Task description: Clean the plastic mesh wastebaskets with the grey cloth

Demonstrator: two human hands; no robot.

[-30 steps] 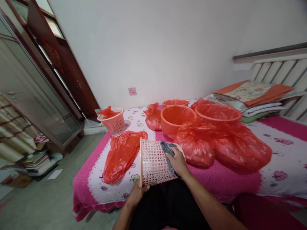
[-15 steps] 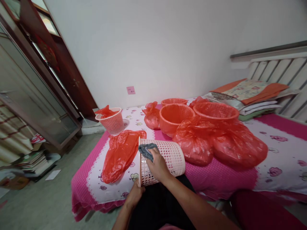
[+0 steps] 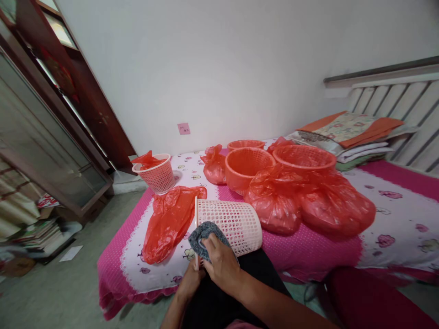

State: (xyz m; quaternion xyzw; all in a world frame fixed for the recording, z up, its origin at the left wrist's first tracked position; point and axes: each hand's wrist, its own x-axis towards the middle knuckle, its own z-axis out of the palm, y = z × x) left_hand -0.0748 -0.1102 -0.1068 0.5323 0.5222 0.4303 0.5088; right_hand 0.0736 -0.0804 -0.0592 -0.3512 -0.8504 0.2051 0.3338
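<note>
A pale pink perforated plastic basket [image 3: 236, 222] lies on its side over my lap, its open mouth facing left. My left hand [image 3: 191, 277] grips the near lower part of its rim, the fingertips partly hidden. In my right hand [image 3: 221, 264] a grey-blue cloth [image 3: 207, 237] is bunched and pressed against the basket's side close to the rim. Just left of the mouth, an empty-looking red plastic bag [image 3: 171, 224] is spread on the bed.
On the patterned bedsheet [image 3: 394, 219] stand a pink basket [image 3: 158, 177] with red plastic in it, several red baskets [image 3: 249, 165] and filled red bags [image 3: 274, 208]. Folded bedding [image 3: 356, 132] is stacked at right. A dark red seat [image 3: 370, 297] is at lower right.
My right hand and the cloth have slid down along the basket's rim side, toward my left hand. My left hand keeps its hold. The view has shifted slightly.
</note>
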